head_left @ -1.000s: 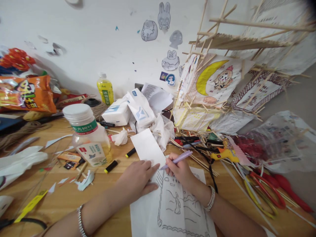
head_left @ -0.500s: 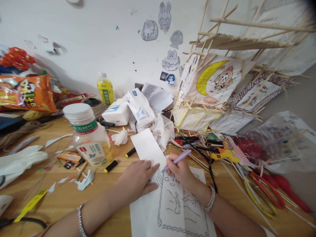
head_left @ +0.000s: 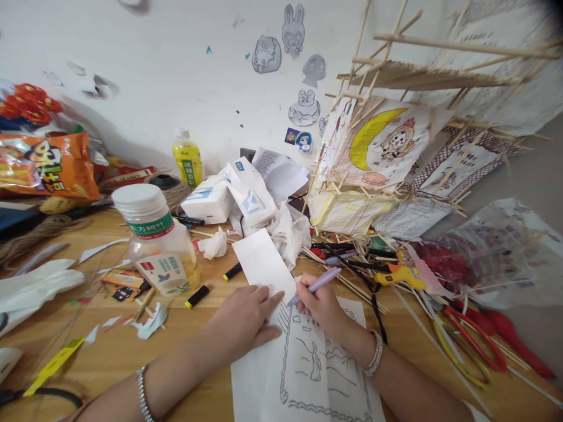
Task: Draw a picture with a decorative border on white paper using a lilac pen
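My right hand (head_left: 324, 310) grips a light purple pen (head_left: 323, 279), its tip at the upper left of a line drawing. The drawing is on a white sheet (head_left: 257, 384) with a wavy border, cloud-like shapes and a small figure in the middle. Slanted hatch lines run along the border near the pen tip. My left hand (head_left: 244, 316) lies flat with its fingers stretched out, touching the sheet and the lower end of a blank white paper strip (head_left: 261, 258). Part of the drawing's top is hidden under my right hand.
Left of the sheet are a large plastic bottle (head_left: 149, 234), a black marker cap (head_left: 197, 296) and paper scraps. Tissue packs (head_left: 250, 193) lie behind. On the right are a stick-and-paper frame (head_left: 378, 146), a yellow glue gun (head_left: 400, 275) and scissors (head_left: 477, 340).
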A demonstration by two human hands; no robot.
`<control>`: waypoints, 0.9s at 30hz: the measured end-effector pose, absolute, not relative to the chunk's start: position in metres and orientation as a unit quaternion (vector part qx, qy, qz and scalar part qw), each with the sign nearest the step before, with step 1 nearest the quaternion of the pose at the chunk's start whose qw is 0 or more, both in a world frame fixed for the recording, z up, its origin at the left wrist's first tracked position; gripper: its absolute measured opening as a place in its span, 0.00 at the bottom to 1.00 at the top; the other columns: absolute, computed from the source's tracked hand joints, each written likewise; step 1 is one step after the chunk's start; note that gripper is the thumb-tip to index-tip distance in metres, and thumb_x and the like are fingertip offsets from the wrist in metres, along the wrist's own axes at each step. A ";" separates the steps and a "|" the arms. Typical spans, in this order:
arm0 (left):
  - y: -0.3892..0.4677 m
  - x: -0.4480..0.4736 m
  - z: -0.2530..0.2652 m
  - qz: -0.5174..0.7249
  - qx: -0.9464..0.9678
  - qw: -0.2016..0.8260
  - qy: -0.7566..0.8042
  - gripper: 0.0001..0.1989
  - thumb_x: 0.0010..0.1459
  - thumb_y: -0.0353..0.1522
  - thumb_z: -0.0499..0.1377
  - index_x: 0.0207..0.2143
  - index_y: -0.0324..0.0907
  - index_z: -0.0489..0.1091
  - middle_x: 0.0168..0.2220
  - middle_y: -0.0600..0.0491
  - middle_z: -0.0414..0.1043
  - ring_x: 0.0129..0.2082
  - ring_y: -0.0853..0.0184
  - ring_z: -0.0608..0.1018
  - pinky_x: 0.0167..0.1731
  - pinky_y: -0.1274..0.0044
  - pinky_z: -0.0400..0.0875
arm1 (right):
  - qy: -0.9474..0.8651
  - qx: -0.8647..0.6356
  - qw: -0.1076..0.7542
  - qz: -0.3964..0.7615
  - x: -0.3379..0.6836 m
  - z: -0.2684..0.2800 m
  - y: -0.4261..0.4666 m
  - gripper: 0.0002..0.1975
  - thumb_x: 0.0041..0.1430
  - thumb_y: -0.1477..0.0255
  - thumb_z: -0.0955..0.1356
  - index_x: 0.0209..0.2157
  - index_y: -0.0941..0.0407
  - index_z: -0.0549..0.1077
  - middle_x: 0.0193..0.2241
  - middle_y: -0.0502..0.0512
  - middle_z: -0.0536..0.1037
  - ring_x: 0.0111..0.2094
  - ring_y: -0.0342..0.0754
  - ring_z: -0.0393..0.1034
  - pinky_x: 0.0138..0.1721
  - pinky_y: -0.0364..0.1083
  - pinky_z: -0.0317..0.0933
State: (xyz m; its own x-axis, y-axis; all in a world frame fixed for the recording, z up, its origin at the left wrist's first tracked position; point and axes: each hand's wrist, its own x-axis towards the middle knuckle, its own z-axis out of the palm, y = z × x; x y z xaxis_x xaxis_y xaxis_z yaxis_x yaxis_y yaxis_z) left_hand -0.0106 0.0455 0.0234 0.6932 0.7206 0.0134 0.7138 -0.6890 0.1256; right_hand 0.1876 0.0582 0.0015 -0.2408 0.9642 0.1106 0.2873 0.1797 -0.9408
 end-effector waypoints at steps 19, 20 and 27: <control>0.045 -0.010 0.026 0.032 0.919 0.052 0.389 0.24 0.60 0.38 0.59 0.56 0.39 0.64 0.39 0.45 0.70 0.37 0.56 0.74 0.38 0.67 0.68 | -0.659 -0.478 0.389 0.431 0.189 0.002 0.059 0.14 0.58 0.69 0.62 0.20 0.54 0.59 0.14 0.43 0.62 0.17 0.40 0.58 0.20 0.39 0.53; 0.045 -0.010 0.026 0.033 0.919 0.053 0.389 0.25 0.59 0.38 0.59 0.57 0.38 0.64 0.40 0.45 0.70 0.37 0.55 0.74 0.38 0.67 0.68 | -0.660 -0.477 0.389 0.432 0.189 0.002 0.059 0.14 0.58 0.69 0.62 0.19 0.54 0.59 0.14 0.43 0.61 0.17 0.40 0.58 0.20 0.39 0.53; 0.045 -0.011 0.025 0.036 0.919 0.056 0.389 0.25 0.59 0.38 0.60 0.56 0.37 0.64 0.39 0.45 0.70 0.37 0.54 0.74 0.38 0.66 0.68 | -0.650 -0.483 0.387 0.441 0.188 0.005 0.057 0.13 0.58 0.70 0.61 0.20 0.54 0.59 0.14 0.43 0.62 0.17 0.40 0.57 0.19 0.39 0.52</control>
State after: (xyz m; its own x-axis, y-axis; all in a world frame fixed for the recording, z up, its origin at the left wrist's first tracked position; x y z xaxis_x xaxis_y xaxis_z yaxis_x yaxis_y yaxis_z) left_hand -0.0109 0.0448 0.0251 0.6949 0.7188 0.0220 0.7108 -0.6911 0.1311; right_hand 0.1883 0.0573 0.0053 -0.2345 0.9690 0.0777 0.2863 0.1453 -0.9471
